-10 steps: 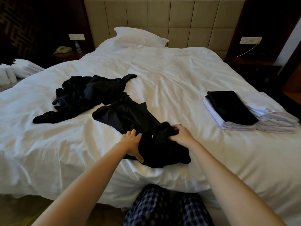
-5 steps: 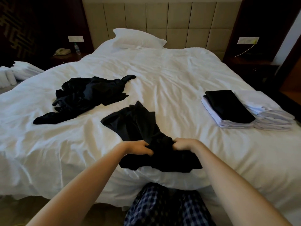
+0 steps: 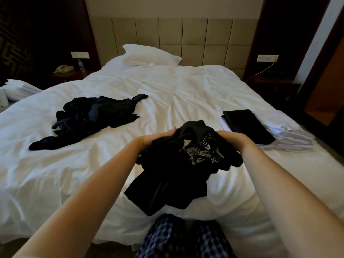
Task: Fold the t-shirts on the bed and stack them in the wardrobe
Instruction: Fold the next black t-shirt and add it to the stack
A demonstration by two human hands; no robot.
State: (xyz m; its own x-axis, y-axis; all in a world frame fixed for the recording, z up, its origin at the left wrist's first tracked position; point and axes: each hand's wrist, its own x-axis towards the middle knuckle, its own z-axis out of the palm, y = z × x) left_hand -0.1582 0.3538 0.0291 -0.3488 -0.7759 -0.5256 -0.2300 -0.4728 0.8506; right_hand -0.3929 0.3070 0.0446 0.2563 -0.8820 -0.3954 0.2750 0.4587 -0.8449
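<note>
Right now, over the near edge of the white bed (image 3: pixel 167 94), a crumpled black t-shirt (image 3: pixel 173 174) hangs bunched, its hem on the sheet. Left hand (image 3: pixel 158 135) and right hand (image 3: pixel 229 136) each hold a grip on its top folds. Bunched like this, it may open twisted or slide floorward.

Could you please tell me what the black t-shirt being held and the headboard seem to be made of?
The black t-shirt looks like soft matte knit, probably cotton: it bunches limply and carries a pale printed graphic. The headboard seems padded beige leatherette or fabric, going by its square seamed panels.
</note>
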